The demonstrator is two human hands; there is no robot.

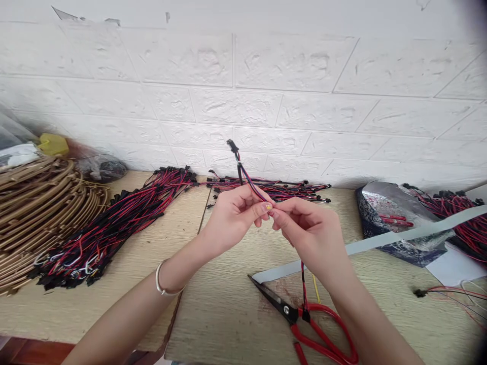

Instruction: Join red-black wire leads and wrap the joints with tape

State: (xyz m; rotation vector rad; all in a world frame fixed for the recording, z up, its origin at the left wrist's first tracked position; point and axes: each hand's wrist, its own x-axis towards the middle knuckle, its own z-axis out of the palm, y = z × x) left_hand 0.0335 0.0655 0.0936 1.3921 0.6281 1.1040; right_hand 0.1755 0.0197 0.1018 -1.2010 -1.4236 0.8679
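Observation:
A thin wire harness [249,178] of red, blue and black strands runs up from my fingers to a small black connector [232,146]. My left hand [238,215] pinches it between thumb and fingertips. Close beside it, touching, my right hand [310,223] has thumb and forefinger closed on the same wires. Below the right hand the wires come out again and hang to another black connector [305,315]. That end lies over the red-handled scissors [287,309] on the table. The exact spot between the fingertips is hidden.
A pale strip [399,235] crosses the table at right, over a patterned bag [367,213]. Wire bundles lie at left [114,228], along the wall [274,188] and at far right [456,218]. Coiled brown canes [41,218] stand at far left. A white brick-patterned wall [236,106] closes the back.

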